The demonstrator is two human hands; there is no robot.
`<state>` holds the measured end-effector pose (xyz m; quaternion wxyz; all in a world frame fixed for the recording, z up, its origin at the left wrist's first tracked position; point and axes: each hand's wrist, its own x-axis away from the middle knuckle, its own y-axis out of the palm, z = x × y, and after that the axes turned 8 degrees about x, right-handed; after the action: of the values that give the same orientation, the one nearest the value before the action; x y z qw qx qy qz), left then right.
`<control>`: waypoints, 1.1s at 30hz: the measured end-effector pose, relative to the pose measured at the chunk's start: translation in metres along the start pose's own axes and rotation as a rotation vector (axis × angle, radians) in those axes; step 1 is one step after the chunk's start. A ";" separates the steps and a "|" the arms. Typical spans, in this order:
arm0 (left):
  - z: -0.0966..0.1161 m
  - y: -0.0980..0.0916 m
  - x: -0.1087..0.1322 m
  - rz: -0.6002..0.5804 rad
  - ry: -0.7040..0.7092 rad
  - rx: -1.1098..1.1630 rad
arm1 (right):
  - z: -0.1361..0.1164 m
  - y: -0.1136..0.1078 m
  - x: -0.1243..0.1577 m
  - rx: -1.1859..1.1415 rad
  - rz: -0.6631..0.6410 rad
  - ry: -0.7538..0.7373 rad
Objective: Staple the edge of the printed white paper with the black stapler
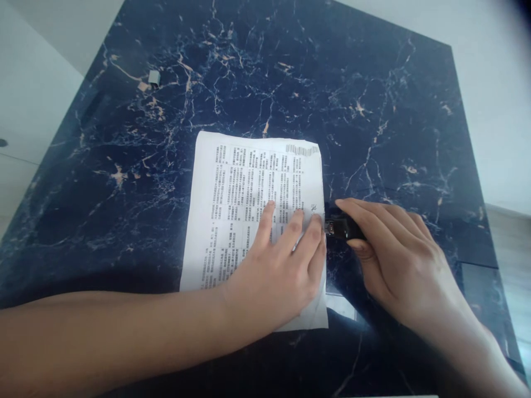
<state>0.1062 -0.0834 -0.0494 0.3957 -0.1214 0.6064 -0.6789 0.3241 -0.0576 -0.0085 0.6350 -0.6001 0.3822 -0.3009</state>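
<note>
the left hand (pixel 284 265) lies flat on the white paper (pixel 203 188), fingers a bit apart, holding nothing. the right hand (pixel 402 254) pinches a small black tool (pixel 348 228) with its thumb and fingers, and the tool's shiny metal end (pixel 330 227) is at the paper's right edge. the paper has lots of tiny black print. under it is a dark blue table (pixel 394 121) with pale, wiggly lines, and a little grey block (pixel 154 78) sits far off on the left

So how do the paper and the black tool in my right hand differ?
The paper is white and printed; the black tool is dark and metal-tipped. The paper is broad, spread under your left hand; the tool is smaller, gripped in your right hand. Both have a hand on them.
</note>
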 end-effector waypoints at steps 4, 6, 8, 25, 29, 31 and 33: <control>0.000 0.001 0.000 0.004 0.000 -0.008 | -0.001 0.001 0.000 0.028 0.021 -0.008; 0.000 0.001 0.000 0.007 -0.001 -0.004 | -0.001 0.002 0.001 0.044 0.028 -0.005; 0.000 0.001 0.000 0.010 -0.001 0.000 | -0.002 0.003 0.001 0.059 0.033 0.003; 0.000 0.002 0.000 0.015 0.004 -0.019 | -0.011 0.006 -0.001 0.234 -0.003 -0.023; 0.000 0.001 0.000 0.010 0.003 -0.018 | -0.012 0.007 -0.001 0.273 -0.022 -0.024; 0.001 0.001 0.000 0.015 0.004 -0.021 | -0.013 0.009 0.000 0.290 -0.023 -0.026; 0.001 0.002 0.000 0.023 0.005 -0.031 | -0.014 0.011 0.000 0.309 -0.021 -0.027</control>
<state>0.1071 -0.0842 -0.0511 0.4002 -0.1190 0.6191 -0.6651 0.3114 -0.0640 -0.0197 0.7217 -0.5031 0.3165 -0.3547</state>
